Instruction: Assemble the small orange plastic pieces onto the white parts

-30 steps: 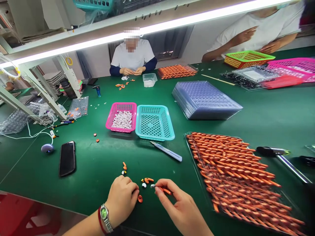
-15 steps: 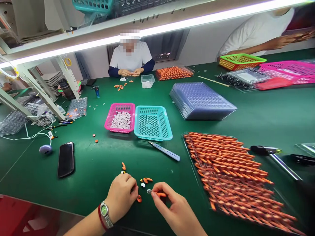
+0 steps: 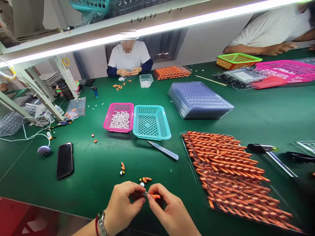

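My right hand is closed in a pinch on an orange earbud-shaped plastic part with a stem and a pale round end. Against that end, the pinched fingertips of my left hand hold a small round orange piece, mostly hidden by the fingers. Just beyond the fingertips lie another orange stemmed part and a white round piece. Farther left on the green table are an orange stemmed part and a small black, white and yellow component.
A tray of orange stemmed parts lies to the right. Ahead are a pink basket of white pieces, a turquoise basket, a box cutter and stacked clear trays. A phone lies left. Co-workers sit across the table.
My left hand has come right to meet my right hand at the orange part. The round orange piece beside its fingers has left the table. A co-worker's arm at top right has lowered.
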Demonstrator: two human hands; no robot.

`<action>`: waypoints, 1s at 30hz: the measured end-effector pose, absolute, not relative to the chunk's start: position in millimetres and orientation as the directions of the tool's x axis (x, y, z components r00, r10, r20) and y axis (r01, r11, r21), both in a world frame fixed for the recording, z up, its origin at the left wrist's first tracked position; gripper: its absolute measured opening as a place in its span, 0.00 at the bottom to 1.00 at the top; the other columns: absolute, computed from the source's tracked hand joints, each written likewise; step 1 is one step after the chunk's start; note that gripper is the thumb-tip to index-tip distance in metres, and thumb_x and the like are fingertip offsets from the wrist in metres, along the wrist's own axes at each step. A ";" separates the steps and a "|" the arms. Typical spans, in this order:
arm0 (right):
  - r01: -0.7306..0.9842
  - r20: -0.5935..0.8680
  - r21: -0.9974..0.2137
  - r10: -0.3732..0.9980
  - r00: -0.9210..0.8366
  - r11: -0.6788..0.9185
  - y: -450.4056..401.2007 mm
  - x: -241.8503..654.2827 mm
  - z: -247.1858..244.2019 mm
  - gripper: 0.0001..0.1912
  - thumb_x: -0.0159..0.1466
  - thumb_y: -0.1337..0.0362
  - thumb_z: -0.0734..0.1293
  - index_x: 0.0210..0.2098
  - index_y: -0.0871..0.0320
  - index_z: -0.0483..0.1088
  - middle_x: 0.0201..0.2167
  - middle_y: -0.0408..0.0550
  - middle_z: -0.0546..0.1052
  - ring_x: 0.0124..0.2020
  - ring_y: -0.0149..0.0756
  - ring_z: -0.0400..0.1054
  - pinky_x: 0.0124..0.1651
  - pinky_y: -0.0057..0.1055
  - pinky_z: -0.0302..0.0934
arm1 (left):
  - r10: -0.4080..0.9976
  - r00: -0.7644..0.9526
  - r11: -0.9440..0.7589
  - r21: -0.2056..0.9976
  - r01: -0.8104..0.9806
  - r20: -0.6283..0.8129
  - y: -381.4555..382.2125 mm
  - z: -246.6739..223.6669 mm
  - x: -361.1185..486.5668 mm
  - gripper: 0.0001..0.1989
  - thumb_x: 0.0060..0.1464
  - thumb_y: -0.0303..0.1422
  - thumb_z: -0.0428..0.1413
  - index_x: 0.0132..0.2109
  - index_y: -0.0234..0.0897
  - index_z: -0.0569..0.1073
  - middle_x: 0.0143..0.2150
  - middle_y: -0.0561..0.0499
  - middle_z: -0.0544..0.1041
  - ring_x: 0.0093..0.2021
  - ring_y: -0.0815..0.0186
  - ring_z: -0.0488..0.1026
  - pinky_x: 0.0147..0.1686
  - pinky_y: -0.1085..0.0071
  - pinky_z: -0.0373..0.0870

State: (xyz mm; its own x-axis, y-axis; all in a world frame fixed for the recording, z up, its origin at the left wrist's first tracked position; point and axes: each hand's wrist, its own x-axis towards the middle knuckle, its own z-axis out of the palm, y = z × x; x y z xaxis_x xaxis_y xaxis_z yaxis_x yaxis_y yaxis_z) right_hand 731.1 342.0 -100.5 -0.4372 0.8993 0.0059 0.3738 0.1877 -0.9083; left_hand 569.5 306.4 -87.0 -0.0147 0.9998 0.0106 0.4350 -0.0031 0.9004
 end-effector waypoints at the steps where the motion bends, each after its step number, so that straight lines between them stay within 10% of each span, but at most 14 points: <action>1: 0.379 0.005 -0.907 0.903 -0.431 0.185 341.5 730.9 -100.4 0.12 0.64 0.57 0.59 0.28 0.56 0.65 0.23 0.43 0.71 0.23 0.34 0.67 0.26 0.28 0.61 | 1.000 -0.024 0.020 0.914 0.404 -0.011 306.0 -87.2 569.9 0.10 0.47 0.21 0.60 0.38 0.33 0.80 0.35 0.45 0.81 0.33 0.62 0.79 0.36 0.72 0.76; 16: 0.330 -0.077 -0.940 0.892 -0.445 0.084 339.5 728.6 -87.3 0.12 0.63 0.57 0.59 0.27 0.55 0.63 0.22 0.42 0.69 0.22 0.33 0.63 0.26 0.28 0.58 | 0.986 -0.131 0.122 0.981 0.152 -0.103 303.1 -90.8 571.5 0.07 0.44 0.28 0.67 0.34 0.36 0.83 0.31 0.48 0.82 0.32 0.62 0.80 0.34 0.74 0.76; 30: 0.265 -0.085 -0.962 0.850 -0.520 0.066 341.1 730.2 -80.2 0.10 0.64 0.59 0.59 0.27 0.55 0.60 0.22 0.38 0.63 0.24 0.32 0.58 0.28 0.28 0.55 | 0.959 -0.117 -0.199 0.907 0.371 0.258 296.2 -83.5 574.1 0.02 0.50 0.30 0.66 0.32 0.37 0.81 0.27 0.49 0.82 0.27 0.66 0.78 0.29 0.77 0.73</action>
